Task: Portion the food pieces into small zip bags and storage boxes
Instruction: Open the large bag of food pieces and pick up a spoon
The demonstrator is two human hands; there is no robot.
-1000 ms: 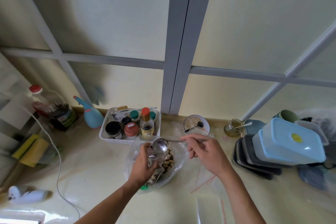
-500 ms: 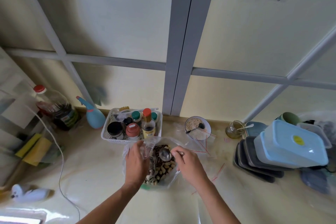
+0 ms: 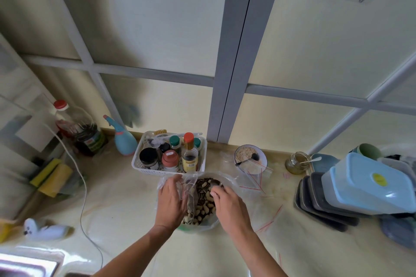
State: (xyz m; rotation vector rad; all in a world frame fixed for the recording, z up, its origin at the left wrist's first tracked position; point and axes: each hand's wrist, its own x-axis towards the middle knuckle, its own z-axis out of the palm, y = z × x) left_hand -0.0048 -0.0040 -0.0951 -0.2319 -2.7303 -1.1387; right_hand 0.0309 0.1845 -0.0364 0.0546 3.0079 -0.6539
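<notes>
Both forearms reach in from the near edge of the worktop (image 3: pixel 126 204) and meet over the big clear bag (image 3: pixel 231 186) of peanuts and seeds (image 3: pixel 203 198), which sits just in front of the white basket (image 3: pixel 144 168) of jars. The left hand (image 3: pixel 171 202) lies knuckles up on the bag's left side, its fingers curled and pinching a small zip bag (image 3: pixel 188 189) that stands open over the nuts. The right hand (image 3: pixel 227 202) is turned palm down with its fingers bent round a spoon (image 3: pixel 213 184), whose bowl is pushed in among the peanuts near the far rim.

A second ago that spoon was lifted above the bag, level with the basket's front edge; it has since dropped into the nuts, and the right hand has come in close to the left.

The nuts lie between the two hands and under their fingertips. Right of the basket, more zip bags (image 3: pixel 256 177) with red strips lie flat, and beyond them is the stack of storage boxes (image 3: pixel 364 189).
</notes>
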